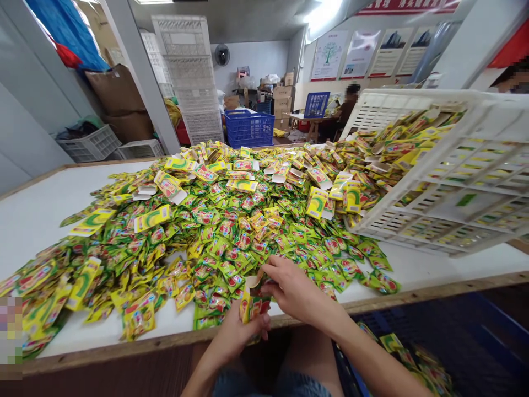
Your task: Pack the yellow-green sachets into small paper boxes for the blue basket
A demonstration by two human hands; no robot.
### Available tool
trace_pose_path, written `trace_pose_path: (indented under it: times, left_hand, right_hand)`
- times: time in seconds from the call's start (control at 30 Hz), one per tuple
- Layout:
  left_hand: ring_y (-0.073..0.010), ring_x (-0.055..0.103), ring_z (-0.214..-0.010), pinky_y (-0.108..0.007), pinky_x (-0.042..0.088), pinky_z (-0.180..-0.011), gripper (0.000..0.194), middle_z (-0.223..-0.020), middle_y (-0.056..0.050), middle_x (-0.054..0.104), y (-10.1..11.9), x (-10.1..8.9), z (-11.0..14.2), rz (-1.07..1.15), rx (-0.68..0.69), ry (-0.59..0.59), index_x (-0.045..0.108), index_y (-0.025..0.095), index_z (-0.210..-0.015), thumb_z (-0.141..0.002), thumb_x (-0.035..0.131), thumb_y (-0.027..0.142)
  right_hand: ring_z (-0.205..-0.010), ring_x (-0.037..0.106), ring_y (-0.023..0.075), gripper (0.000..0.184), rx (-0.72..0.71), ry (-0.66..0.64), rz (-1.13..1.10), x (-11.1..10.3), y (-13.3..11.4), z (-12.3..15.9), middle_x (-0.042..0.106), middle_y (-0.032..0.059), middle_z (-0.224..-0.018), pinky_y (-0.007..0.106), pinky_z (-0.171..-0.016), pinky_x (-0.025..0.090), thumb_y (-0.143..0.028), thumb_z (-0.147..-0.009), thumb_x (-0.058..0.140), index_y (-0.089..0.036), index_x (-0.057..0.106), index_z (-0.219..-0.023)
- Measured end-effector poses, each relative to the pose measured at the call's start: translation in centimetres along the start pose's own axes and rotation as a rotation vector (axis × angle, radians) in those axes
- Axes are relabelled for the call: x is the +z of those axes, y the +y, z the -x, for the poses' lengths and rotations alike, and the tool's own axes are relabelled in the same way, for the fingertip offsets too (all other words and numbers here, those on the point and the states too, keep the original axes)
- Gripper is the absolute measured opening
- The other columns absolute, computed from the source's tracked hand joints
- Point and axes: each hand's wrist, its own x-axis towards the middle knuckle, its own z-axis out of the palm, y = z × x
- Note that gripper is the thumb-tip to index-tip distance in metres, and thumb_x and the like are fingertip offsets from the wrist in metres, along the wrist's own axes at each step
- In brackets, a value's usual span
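Near the table's front edge, my left hand is closed around a small yellow carton with red fruit pictures. Its open top faces up, with a flap standing. Bent over that opening is my right hand, its fingers drawn together at the carton's mouth; whatever they pinch is hidden. Beyond both hands spreads a heap of small green and yellow candy packets. Flat yellow cartons lie on top, among them one carton at the left and another carton at the right.
A white plastic crate lies tipped at the right, spilling cartons onto the white table. Below the wooden edge, a blue crate holds packets. Behind stand stacked white crates, a blue basket and a seated person.
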Motion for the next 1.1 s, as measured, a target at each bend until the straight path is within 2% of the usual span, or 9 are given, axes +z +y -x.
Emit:
trace_pose_path:
  times: [0.13, 0.27, 0.37, 0.47, 0.6, 0.7, 0.83, 0.97, 1.1]
  left_hand:
    - [-0.0142, 0.056, -0.052, -0.025, 0.044, -0.053, 0.040, -0.060, -0.004, 0.060, -0.5, 0.1, -0.3, -0.014, -0.011, 0.012, 0.056, 0.012, -0.073, -0.067, 0.071, 0.049]
    - [-0.0145, 0.055, -0.053, -0.025, 0.043, -0.055, 0.035, -0.057, -0.003, 0.059, -0.8, 0.0, -0.5, -0.040, 0.025, 0.038, 0.057, 0.012, -0.071, -0.070, 0.070, 0.045]
    - [-0.0155, 0.056, -0.057, -0.026, 0.044, -0.059, 0.032, -0.059, -0.004, 0.061, -0.7, -0.3, -0.7, -0.046, 0.045, 0.017, 0.058, 0.012, -0.071, -0.074, 0.067, 0.043]
    - [-0.0167, 0.058, -0.060, -0.027, 0.046, -0.061, 0.031, -0.064, -0.004, 0.063, -0.7, -0.5, -0.8, -0.019, 0.020, 0.029, 0.057, 0.012, -0.077, -0.072, 0.069, 0.041]
    - [-0.0173, 0.057, -0.069, -0.028, 0.046, -0.066, 0.032, -0.075, -0.003, 0.064, -1.2, -0.7, -1.3, -0.030, 0.046, 0.074, 0.056, 0.013, -0.083, -0.068, 0.074, 0.036]
    - [-0.0176, 0.057, -0.073, -0.027, 0.046, -0.068, 0.031, -0.079, -0.003, 0.064, -1.3, -0.8, -1.9, -0.042, 0.097, 0.077, 0.058, 0.014, -0.085, -0.069, 0.073, 0.036]
    - [-0.0244, 0.059, -0.092, -0.033, 0.047, -0.081, 0.039, -0.095, -0.006, 0.066, -1.6, -1.3, -2.7, -0.031, 0.171, 0.075, 0.062, 0.015, -0.094, -0.065, 0.075, 0.039]
    - [-0.0298, 0.056, -0.105, -0.038, 0.044, -0.091, 0.054, -0.112, -0.009, 0.064, -2.1, -1.9, -3.3, -0.012, 0.199, 0.089, 0.063, 0.018, -0.106, -0.060, 0.079, 0.042]
    - [-0.0275, 0.060, -0.098, -0.037, 0.044, -0.089, 0.051, -0.106, -0.010, 0.066, -2.4, -1.7, -3.5, -0.054, 0.196, 0.118, 0.061, 0.015, -0.105, -0.063, 0.078, 0.038]
  right_hand:
    - [-0.088, 0.049, 0.0199, 0.015, -0.008, 0.009, 0.132, 0.7, -0.4, -0.1, 0.053, 0.0068, -0.092, 0.031, -0.076, 0.038, -0.002, -0.073, 0.053, -0.016, 0.056, -0.075]
    - [-0.087, 0.050, 0.0203, 0.020, -0.083, 0.016, 0.115, 1.8, -0.4, -0.2, 0.056, 0.0055, -0.091, 0.033, -0.080, 0.038, 0.000, -0.069, 0.056, -0.017, 0.055, -0.080]
    - [-0.082, 0.053, 0.0185, 0.024, -0.030, 0.141, -0.027, 2.3, -0.2, -0.2, 0.060, 0.0031, -0.087, 0.033, -0.080, 0.038, -0.004, -0.075, 0.059, -0.017, 0.052, -0.093]
    - [-0.082, 0.053, 0.0193, 0.020, 0.007, 0.279, -0.079, 2.5, -0.1, -0.1, 0.061, 0.0026, -0.087, 0.033, -0.079, 0.037, -0.009, -0.076, 0.064, -0.018, 0.051, -0.089]
    - [-0.083, 0.051, 0.0215, 0.017, 0.004, 0.340, -0.031, 2.7, -0.1, 0.0, 0.060, 0.0039, -0.085, 0.036, -0.078, 0.038, -0.011, -0.076, 0.066, -0.018, 0.053, -0.085]
    - [-0.088, 0.049, 0.0215, 0.014, -0.024, 0.332, -0.051, 2.9, 0.0, 0.0, 0.060, 0.0045, -0.089, 0.035, -0.078, 0.040, -0.010, -0.077, 0.066, -0.018, 0.056, -0.083]
    - [-0.101, 0.047, 0.0223, 0.006, -0.106, 0.239, -0.079, 3.5, 0.2, 0.6, 0.058, 0.0049, -0.104, 0.039, -0.088, 0.038, -0.018, -0.082, 0.062, -0.019, 0.061, -0.077]
    - [-0.102, 0.048, 0.0220, 0.001, -0.038, 0.179, -0.094, 4.4, 0.5, 1.6, 0.056, 0.0049, -0.106, 0.038, -0.086, 0.040, -0.022, -0.082, 0.063, -0.021, 0.064, -0.082]
    - [-0.099, 0.051, 0.0214, 0.007, 0.006, 0.187, -0.101, 4.8, 1.0, 2.2, 0.056, 0.0055, -0.108, 0.038, -0.085, 0.042, -0.017, -0.083, 0.060, -0.022, 0.063, -0.087]
